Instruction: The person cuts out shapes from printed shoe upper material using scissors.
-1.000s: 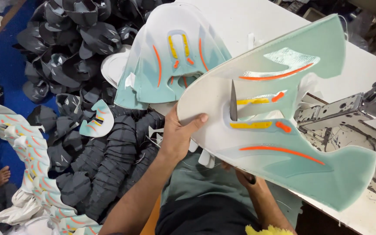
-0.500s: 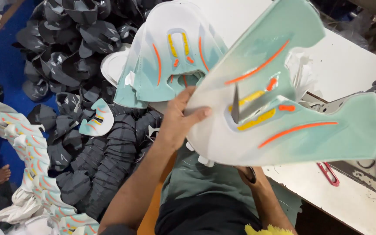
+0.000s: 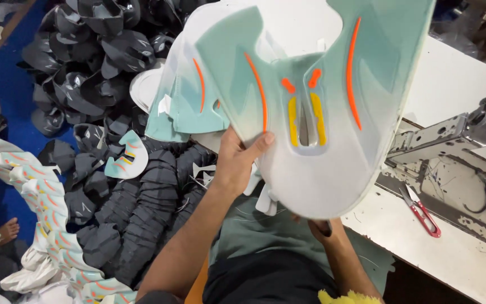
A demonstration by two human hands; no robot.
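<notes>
A: Where was the mint-green and white flat shoe-upper panel with orange and yellow stripes (image 3: 310,112)?

B: Raised above the white worktable (image 3: 457,84). The left hand (image 3: 234,163) pinched its edge; the right hand (image 3: 322,228) sat beneath, grip indeterminable.

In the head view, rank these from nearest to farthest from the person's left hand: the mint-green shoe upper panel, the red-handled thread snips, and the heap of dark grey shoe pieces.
1. Mint-green shoe upper panel: gripped by the left hand.
2. Heap of dark grey shoe pieces: just to its left.
3. Red-handled thread snips: far right, on the table.
</notes>
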